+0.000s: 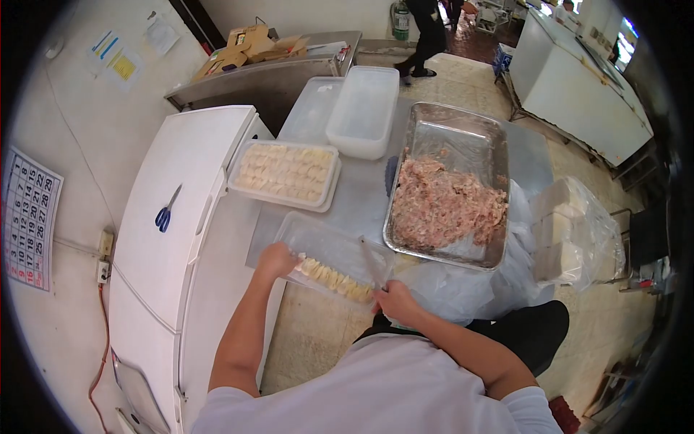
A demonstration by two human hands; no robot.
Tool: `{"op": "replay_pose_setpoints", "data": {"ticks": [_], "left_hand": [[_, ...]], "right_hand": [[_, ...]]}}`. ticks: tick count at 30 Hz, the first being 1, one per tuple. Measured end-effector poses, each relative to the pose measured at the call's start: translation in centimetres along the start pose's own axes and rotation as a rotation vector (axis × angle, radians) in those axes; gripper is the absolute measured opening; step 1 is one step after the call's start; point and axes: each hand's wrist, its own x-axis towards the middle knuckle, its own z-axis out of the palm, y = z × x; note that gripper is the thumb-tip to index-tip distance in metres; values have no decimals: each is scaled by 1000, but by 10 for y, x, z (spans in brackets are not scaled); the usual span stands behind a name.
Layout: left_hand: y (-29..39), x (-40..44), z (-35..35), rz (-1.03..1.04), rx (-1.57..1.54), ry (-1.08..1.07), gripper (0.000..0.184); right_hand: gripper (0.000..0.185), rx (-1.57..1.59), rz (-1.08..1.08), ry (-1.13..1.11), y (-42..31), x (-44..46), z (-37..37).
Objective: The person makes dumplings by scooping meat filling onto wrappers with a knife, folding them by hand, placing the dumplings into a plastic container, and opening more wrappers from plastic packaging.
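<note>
My left hand (pixel 277 261) is at the left side of a clear plastic tray (pixel 311 230), its fingers closed on a pale dumpling at the end of the row. That row of dumplings (pixel 334 279) runs along the tray's near side. My right hand (pixel 397 301) is closed around the handle of a flat-bladed spatula (pixel 373 263), whose blade points up and away over the tray's right end. Beyond it, a metal pan (pixel 499 137) holds a mound of ground meat filling (pixel 444 206). A second container (pixel 283 206) at the back left is filled with rows of dumplings.
An empty plastic container (pixel 365 108) stands at the table's far end beside a lid (pixel 311 108). Bagged pale wrapper stacks (pixel 567 231) are on the right. Blue scissors (pixel 166 211) lie on a white freezer (pixel 163 253) at left. A person (pixel 426 36) walks beyond the table.
</note>
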Motion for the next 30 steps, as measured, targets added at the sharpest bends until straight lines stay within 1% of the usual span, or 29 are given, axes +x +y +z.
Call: {"op": "replay_pose_setpoints", "data": {"ticks": [4, 7, 10, 13, 15, 18, 19, 21, 22, 24, 25, 27, 28, 30], "left_hand": [[-2, 1, 0, 43, 2, -34, 35], [-3, 7, 1, 38, 129, -13, 40], [12, -6, -14, -36, 103, -26, 40], [13, -8, -15, -22, 143, -27, 38], [17, -13, -22, -13, 103, -18, 37], [18, -15, -23, -31, 68, -21, 34], [17, -14, -24, -40, 62, -25, 33], [19, -25, -29, 58, 25, 141, 30], [29, -32, -31, 122, 3, 218, 29], [62, -50, -40, 86, -180, 298, 26], [75, -56, -40, 64, -273, 332, 24], [98, -61, -22, 206, -428, 309, 23], [111, -66, -15, 273, -506, 298, 22], [151, -81, -3, 343, -523, 225, 21]], "right_hand": [[28, 27, -33, 64, 7, 4, 7], [27, 40, -27, 58, 9, 6, 8], [26, 66, -36, 52, 15, 9, 8], [26, 68, -30, 48, 16, 10, 8], [27, 82, -15, 42, 12, 8, 7], [30, 4, -28, 70, 4, -1, 4], [28, -60, -87, 117, 6, -4, 4], [26, -190, -201, 234, 10, -10, -3], [24, -200, -219, 264, 4, -19, -12], [22, -222, -245, 330, -19, -48, -34], [21, -242, -318, 395, -23, -56, -50], [26, -292, -467, 516, -28, -73, -85], [27, -421, -437, 567, -34, -85, -105], [30, -677, -370, 661, -47, -108, -142]]}}
